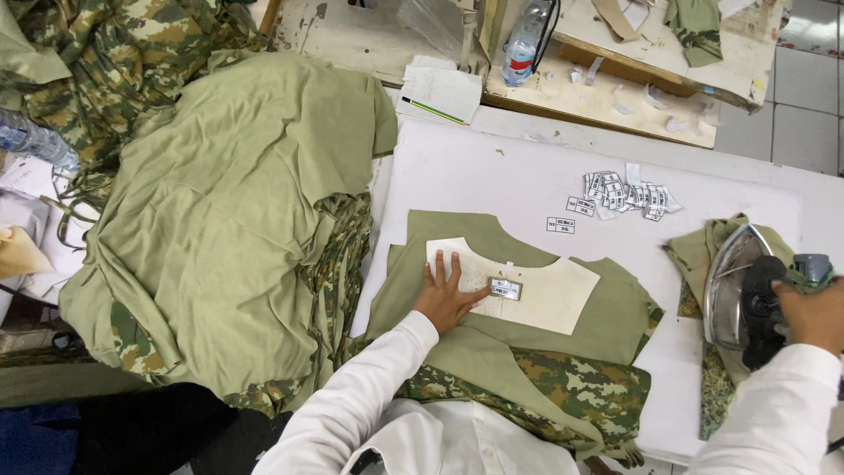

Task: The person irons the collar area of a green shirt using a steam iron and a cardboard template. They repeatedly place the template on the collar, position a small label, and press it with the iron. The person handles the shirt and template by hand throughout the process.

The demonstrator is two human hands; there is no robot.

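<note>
My left hand (447, 295) lies flat, fingers spread, on a white paper template (545, 299) that rests on an olive green shirt piece (607, 321) with a camouflage part near me. A small label (505, 288) sits on the template just right of my thumb. My right hand (813, 315) grips the black handle of a clothes iron (743, 295), which is tipped up on a folded olive cloth (699, 251) at the right of the white ironing table (492, 171).
A large pile of olive and camouflage garments (220, 220) fills the left. Several loose white labels (620, 193) lie on the table behind the shirt. A plastic bottle (525, 40), papers with a pencil (440, 92) and a cluttered wooden bench (633, 75) stand at the back.
</note>
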